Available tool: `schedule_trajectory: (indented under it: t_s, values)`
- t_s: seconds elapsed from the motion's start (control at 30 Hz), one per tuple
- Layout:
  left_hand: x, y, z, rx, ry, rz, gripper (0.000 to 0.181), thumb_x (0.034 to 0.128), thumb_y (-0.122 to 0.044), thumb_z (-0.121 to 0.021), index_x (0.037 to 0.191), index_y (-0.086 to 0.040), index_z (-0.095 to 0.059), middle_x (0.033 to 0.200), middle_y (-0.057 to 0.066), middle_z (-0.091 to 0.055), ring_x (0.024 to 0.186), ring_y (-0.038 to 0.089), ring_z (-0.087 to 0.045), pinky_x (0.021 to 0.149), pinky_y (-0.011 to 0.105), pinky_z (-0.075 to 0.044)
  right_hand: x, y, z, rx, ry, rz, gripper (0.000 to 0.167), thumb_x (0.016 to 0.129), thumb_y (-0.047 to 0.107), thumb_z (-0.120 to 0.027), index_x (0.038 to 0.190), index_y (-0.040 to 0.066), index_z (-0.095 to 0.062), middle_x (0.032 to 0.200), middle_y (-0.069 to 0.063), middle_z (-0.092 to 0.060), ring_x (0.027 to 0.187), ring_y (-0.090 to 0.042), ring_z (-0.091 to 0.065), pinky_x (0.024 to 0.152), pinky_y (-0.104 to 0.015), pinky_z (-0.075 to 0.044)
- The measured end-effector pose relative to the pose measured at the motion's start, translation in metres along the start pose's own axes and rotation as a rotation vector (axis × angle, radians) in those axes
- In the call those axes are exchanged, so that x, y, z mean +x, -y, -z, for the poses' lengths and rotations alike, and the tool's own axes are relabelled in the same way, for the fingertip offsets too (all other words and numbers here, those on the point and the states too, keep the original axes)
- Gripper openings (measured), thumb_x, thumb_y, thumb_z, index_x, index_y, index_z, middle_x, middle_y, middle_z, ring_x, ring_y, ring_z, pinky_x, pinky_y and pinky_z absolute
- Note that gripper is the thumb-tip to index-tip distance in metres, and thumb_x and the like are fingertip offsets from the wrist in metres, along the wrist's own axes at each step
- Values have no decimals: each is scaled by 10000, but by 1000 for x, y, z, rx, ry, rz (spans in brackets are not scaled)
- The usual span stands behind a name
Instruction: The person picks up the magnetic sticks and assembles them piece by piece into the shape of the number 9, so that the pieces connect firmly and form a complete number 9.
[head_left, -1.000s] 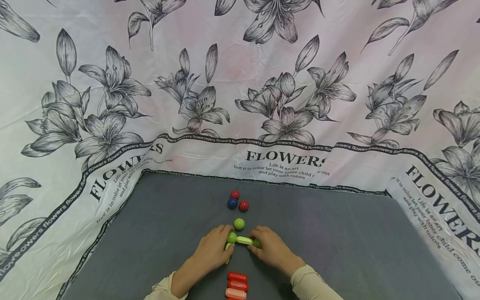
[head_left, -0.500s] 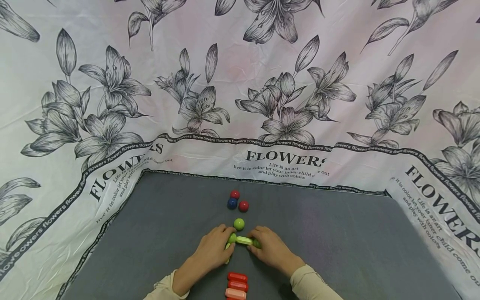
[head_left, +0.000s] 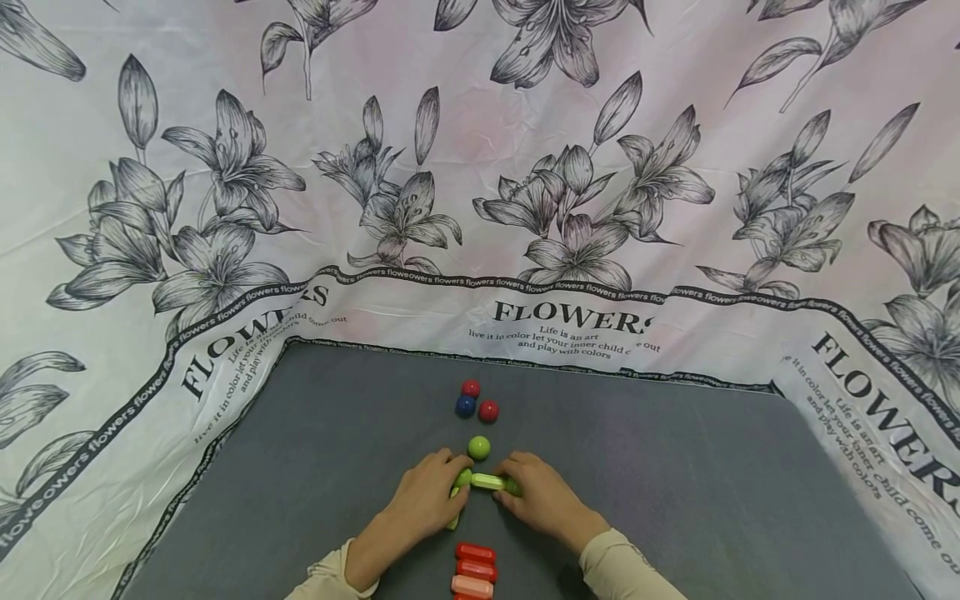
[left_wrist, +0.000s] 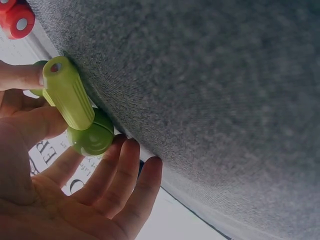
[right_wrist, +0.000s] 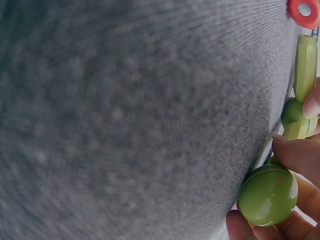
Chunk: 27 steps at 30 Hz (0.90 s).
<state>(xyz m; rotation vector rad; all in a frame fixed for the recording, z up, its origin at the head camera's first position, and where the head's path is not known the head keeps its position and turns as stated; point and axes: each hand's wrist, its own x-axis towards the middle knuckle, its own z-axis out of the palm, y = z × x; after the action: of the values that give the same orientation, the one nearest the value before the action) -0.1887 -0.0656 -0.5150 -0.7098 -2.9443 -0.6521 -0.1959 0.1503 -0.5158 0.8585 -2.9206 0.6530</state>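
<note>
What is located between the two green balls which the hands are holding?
A pale green rod; it is seen clearly in the head view.

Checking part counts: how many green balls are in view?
3. One green ball at the left hand, a second ball in the right hand, a third ball loose on the table just beyond both. Hands might hide more.

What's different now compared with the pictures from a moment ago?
Very little. The left hand's fingers have slid slightly farther over the green ball at the corner, covering more of it. Nothing was visibly taken hold of or let go: both hands keep their grip on the joined green pieces. The right hand, loose green ball, blue ball and red balls stayed put.
</note>
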Motion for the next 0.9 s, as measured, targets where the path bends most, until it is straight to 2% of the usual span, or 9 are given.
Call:
schedule_trajectory:
  t_s: [0.23,0.9]
  values:
    - [0,-1,2,-2,1,-6,302,914,-247,-686,1201,-156,-703,938,0,-614,793,140,-559,580,306,-455,1,1,1,2,2,2,189,861,205,-784,1023,128,-724,892,68,-633,811,-48,-538,726,-274,-476]
    - [-1,0,2,4,-8,-9,296,910,-245,-692,1193,-159,-705,938,-4,-617,797,140,-562,587,311,-464,1,4,4,1,17,-2,192,863,221,-786,1017,124,-725,901,60,-641,824,-56,-557,739,-288,-491]
